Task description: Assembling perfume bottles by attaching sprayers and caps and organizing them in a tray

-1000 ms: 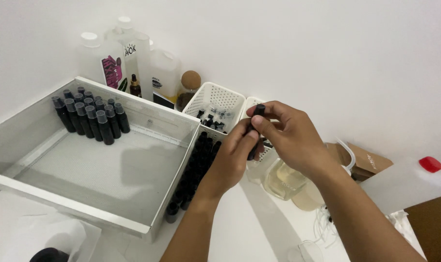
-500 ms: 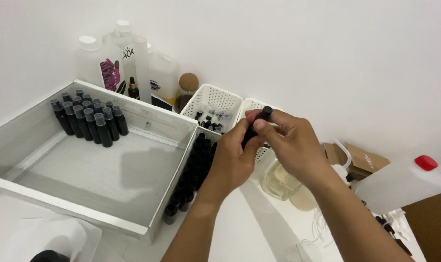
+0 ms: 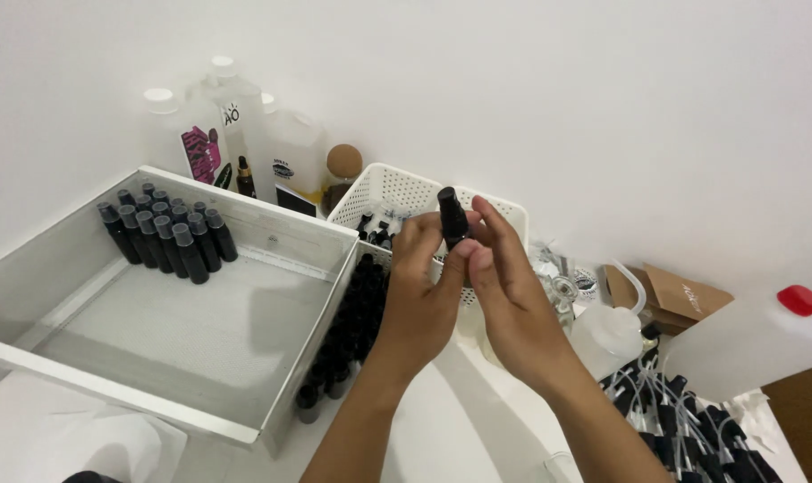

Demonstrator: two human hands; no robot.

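**Small black bottle held up between both my hands**

I hold a small black spray bottle upright above the white bench, in front of the white perforated basket that stands against the back wall. My left hand is closed around the lower body of the bottle; my right hand reaches in from the other side, with its fingertips pinched on the upper part by the cap. Both hands are narrow, wrapped on this one thing.

The bottle looks light and stiff, likely smooth plastic or glass, so it could slip; I judge the safest hold is low on the body with one hand while the other takes only the cap.

On the left of the bench sits a large shallow tray, with a cluster of finished black bottles in its far left corner. A row of more black bottles lines the tray's right wall outside. Loose pump heads with tubes lie at the right edge.
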